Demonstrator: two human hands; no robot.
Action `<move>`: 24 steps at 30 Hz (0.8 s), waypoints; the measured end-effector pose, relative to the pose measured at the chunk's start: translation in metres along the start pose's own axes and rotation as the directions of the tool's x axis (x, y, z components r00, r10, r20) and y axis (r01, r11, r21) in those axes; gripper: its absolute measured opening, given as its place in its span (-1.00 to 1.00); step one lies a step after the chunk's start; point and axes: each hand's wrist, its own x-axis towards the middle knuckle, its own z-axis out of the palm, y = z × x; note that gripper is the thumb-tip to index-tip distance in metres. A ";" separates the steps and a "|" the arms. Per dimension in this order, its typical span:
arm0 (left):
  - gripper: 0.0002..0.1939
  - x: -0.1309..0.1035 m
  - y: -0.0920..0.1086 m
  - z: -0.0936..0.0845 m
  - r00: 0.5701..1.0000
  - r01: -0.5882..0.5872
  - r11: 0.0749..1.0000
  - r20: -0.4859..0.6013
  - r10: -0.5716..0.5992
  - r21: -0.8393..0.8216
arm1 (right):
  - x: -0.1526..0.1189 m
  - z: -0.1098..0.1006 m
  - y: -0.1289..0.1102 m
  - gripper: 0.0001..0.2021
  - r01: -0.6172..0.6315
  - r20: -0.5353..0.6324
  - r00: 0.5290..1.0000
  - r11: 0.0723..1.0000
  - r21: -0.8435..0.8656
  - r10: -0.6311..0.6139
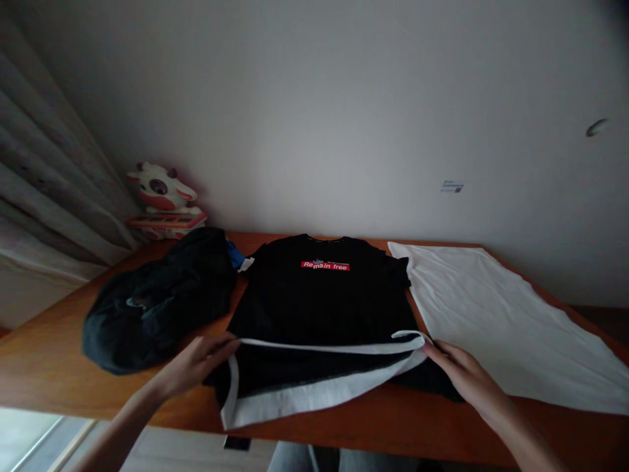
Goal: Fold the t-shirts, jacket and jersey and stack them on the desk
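Note:
A black T-shirt with a red "Remain free" print lies spread on the table, its neck toward the wall. Over its lower end, a black cloth with a white band along its edges is stretched between my hands. I cannot tell whether this cloth is part of the T-shirt. My left hand pinches its left corner, and my right hand grips the right end, where the white band curls over. Between the hands the upper white edge runs nearly straight, while the lower one sags toward the table's front edge.
A dark bundled garment sits left of the T-shirt, with a blue piece beside it. White cloth covers the right side of the wooden table. A cow figure stands at the back left by a curtain.

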 end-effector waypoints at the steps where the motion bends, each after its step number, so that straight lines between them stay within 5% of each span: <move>1: -0.42 0.008 -0.002 0.000 0.993 0.067 0.996 -0.090 -0.073 -0.065 | 0.003 0.000 0.003 -0.39 0.005 -0.017 1.000 0.999 -0.049 -0.006; 3: -0.26 0.016 -0.008 0.000 0.968 0.127 0.971 -0.187 -0.166 -0.201 | 0.005 -0.002 0.010 -0.41 0.007 -0.032 0.999 0.993 -0.116 -0.011; 5: -0.20 0.011 -0.016 0.001 0.984 0.067 0.968 -0.146 -0.104 -0.240 | 0.002 -0.003 0.018 -0.44 0.028 -0.024 0.999 0.989 -0.147 -0.031; 9: 0.13 -0.016 -0.026 0.007 0.990 -0.138 0.989 0.026 0.137 0.053 | -0.013 -0.006 0.035 -0.25 0.075 0.014 0.997 0.965 -0.252 -0.074; 14: -0.55 -0.017 -0.020 0.009 0.992 -0.081 0.988 -0.081 0.092 0.130 | -0.017 -0.013 0.036 -0.41 0.037 -0.049 0.997 0.961 -0.274 -0.052; 19: -0.45 -0.013 -0.018 -0.008 0.976 0.021 0.999 -0.215 -0.028 -0.035 | -0.023 -0.025 0.014 -0.50 0.063 -0.052 0.996 0.966 -0.252 -0.078; 24: -0.48 -0.017 -0.029 -0.010 0.989 0.085 0.996 -0.120 -0.082 0.025 | -0.035 -0.031 0.011 -0.55 0.055 0.148 0.989 0.940 -0.335 -0.005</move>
